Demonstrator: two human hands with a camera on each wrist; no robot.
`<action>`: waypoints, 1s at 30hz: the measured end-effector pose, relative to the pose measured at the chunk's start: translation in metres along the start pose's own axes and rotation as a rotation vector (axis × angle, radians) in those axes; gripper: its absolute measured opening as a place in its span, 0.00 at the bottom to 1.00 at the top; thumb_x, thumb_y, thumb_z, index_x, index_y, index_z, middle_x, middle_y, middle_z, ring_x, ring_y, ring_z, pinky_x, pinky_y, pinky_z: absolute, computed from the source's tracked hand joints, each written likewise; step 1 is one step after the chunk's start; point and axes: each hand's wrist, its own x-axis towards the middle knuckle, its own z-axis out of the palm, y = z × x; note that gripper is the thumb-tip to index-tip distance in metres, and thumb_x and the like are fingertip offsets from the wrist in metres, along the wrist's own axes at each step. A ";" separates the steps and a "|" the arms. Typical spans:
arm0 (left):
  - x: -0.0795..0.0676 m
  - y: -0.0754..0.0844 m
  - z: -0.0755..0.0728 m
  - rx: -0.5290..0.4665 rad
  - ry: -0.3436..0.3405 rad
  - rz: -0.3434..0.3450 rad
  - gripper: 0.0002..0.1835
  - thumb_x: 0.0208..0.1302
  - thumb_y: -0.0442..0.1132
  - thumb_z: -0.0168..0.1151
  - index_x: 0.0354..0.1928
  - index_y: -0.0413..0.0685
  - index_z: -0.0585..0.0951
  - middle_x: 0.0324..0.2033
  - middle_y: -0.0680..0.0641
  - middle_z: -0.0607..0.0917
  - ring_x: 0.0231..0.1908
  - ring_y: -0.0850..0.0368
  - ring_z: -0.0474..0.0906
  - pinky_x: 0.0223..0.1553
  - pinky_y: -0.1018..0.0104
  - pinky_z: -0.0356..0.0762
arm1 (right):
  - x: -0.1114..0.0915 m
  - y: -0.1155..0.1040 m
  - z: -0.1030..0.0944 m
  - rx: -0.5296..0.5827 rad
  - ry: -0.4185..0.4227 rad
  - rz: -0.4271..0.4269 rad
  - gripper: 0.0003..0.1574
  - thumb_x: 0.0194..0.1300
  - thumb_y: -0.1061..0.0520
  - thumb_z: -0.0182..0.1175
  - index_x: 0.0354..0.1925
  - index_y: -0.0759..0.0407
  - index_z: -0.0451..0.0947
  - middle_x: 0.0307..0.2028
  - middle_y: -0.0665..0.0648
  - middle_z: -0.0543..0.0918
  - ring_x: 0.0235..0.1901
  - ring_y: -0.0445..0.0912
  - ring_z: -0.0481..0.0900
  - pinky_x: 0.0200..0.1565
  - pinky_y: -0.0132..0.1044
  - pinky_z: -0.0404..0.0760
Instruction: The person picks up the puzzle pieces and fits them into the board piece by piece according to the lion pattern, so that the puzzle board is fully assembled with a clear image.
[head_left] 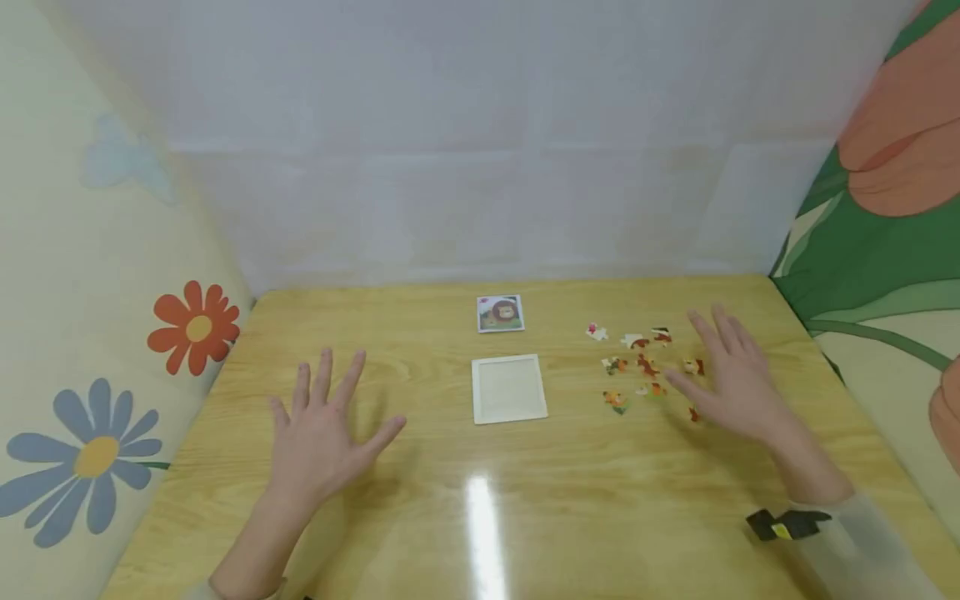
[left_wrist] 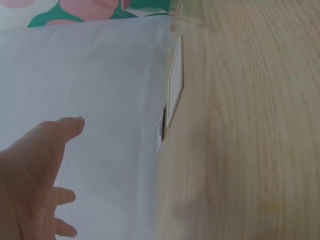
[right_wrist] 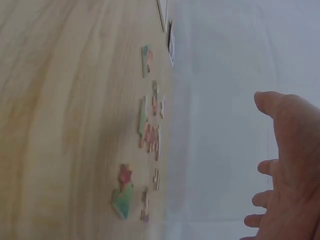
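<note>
My left hand (head_left: 318,446) hovers over the left part of the table, fingers spread and holding nothing. On the other side, my right hand (head_left: 738,383) is held above the right end of a group of loose jigsaw pieces, its fingers spread too. It hides part of that group in the head view. One green and red puzzle piece (right_wrist: 123,195) shows below it in the right wrist view. Between the hands lies a white square puzzle frame (head_left: 477,392) with a plain inside. Behind the frame is a small picture card of a lion (head_left: 500,314).
The wood-grain table (head_left: 420,517) ends at a pale cloth wall (head_left: 480,208) at the back. Side panels with painted flowers (head_left: 198,328) stand left and right. A dark band (head_left: 787,525) sits on the right wrist.
</note>
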 end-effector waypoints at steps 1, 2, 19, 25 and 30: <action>0.001 0.001 0.001 -0.007 -0.005 0.002 0.56 0.65 0.77 0.59 0.87 0.63 0.50 0.84 0.30 0.49 0.80 0.17 0.45 0.64 0.06 0.45 | 0.004 -0.003 0.000 -0.001 -0.008 -0.007 0.59 0.75 0.36 0.61 0.87 0.55 0.43 0.84 0.75 0.39 0.81 0.79 0.41 0.71 0.84 0.46; 0.002 0.003 0.002 -0.015 -0.010 0.005 0.56 0.65 0.77 0.59 0.87 0.63 0.50 0.84 0.30 0.50 0.80 0.17 0.46 0.64 0.06 0.45 | 0.008 -0.005 0.000 -0.001 -0.014 -0.015 0.59 0.76 0.35 0.61 0.87 0.55 0.43 0.84 0.75 0.38 0.81 0.78 0.41 0.72 0.84 0.46; 0.044 0.053 0.041 -0.299 -0.119 0.187 0.51 0.61 0.58 0.76 0.80 0.44 0.66 0.75 0.30 0.72 0.72 0.26 0.72 0.68 0.31 0.75 | 0.077 -0.050 0.016 0.083 -0.132 -0.176 0.52 0.77 0.49 0.63 0.85 0.60 0.49 0.84 0.72 0.49 0.83 0.73 0.44 0.78 0.77 0.47; 0.050 0.071 0.062 -0.393 -0.241 0.189 0.52 0.54 0.52 0.83 0.78 0.42 0.70 0.73 0.35 0.76 0.73 0.33 0.72 0.76 0.40 0.69 | 0.094 -0.056 0.030 0.111 -0.228 -0.207 0.33 0.77 0.55 0.60 0.74 0.66 0.71 0.72 0.71 0.76 0.73 0.69 0.70 0.75 0.69 0.65; 0.048 0.080 0.070 -0.388 -0.275 0.192 0.51 0.53 0.50 0.84 0.76 0.42 0.71 0.73 0.34 0.76 0.73 0.32 0.71 0.76 0.40 0.68 | 0.101 -0.055 0.042 0.139 -0.305 -0.155 0.28 0.78 0.55 0.58 0.71 0.66 0.75 0.70 0.70 0.79 0.62 0.67 0.81 0.71 0.64 0.74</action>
